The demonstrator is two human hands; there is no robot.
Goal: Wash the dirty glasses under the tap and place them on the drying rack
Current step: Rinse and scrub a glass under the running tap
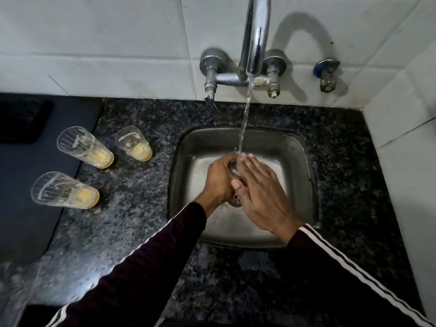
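- The fingers (224,165) of the left hand (218,179) curl around a glass (232,169) held low over the sink (297,152); only a sliver of the glass shows between the two hands.
- The right hand (262,192) lies against the glass from the other side with its fingers (247,162) straight and together, pressing or rubbing rather than gripping.
- The stream of water (244,121) from the tap (256,36) lands right where the fingertips of both hands meet, on the rim of the glass.
- Judging by this, the first glass is mid-rinse; whether it is already clean cannot be told, since the hands hide most of it.
- Three more dirty glasses (85,147) (134,143) (64,190) stand upright on the tabletop (132,223) to the left of the sink, well apart from the hands, each with yellowish residue at the bottom and streaks on the walls.
- A dark mat (30,197) lies at the left edge just beside those glasses; no washed glass rests on it, and whether it serves as the drying rack is unclear.
- So most of the task seems left: finish this glass, set it to dry, then wash the other three.
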